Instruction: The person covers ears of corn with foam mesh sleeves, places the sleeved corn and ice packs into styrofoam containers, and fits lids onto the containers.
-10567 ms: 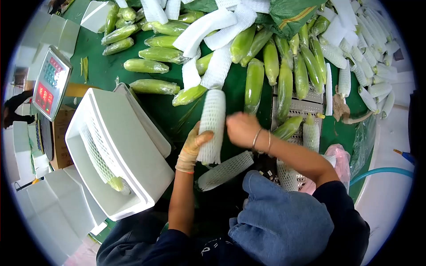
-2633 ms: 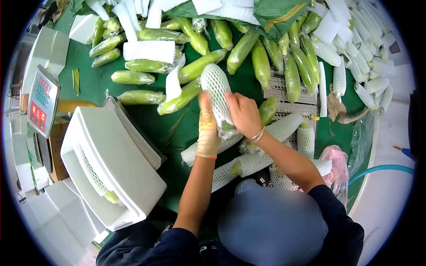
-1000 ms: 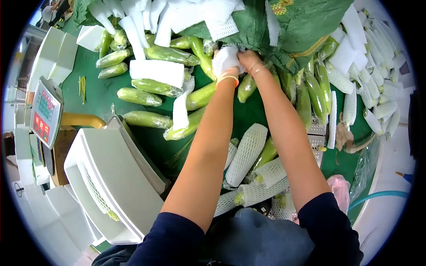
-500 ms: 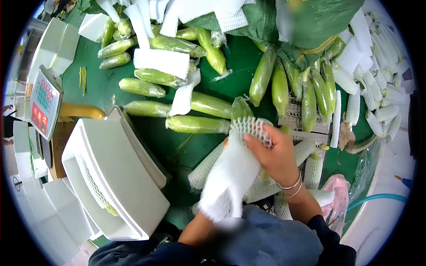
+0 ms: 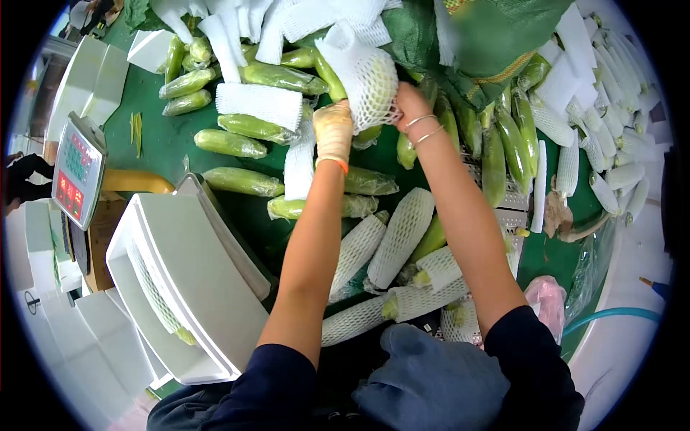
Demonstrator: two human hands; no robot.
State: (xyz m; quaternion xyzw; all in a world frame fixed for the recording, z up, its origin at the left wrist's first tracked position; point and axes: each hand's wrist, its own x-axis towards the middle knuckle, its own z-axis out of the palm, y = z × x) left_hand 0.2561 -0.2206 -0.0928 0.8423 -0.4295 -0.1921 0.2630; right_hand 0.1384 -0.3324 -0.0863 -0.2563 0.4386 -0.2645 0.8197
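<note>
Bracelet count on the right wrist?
2. One bracelet sits nearer the right hand; the second bracelet is just farther up the arm. Any on the wrist's underside would be hidden.

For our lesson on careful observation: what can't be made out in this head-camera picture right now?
Head view, cream-gloved left hand: fingertips hidden by the hand itself.
Head view, white foam mesh sleeve: hides what lies directly behind it.
Head view, pale-framed digital scale: red digits too small to read.
Head view, dark green woven sack: partly blurred, cut off by the top edge.
Head view, white rectangular box: floor hidden by its walls.
</note>
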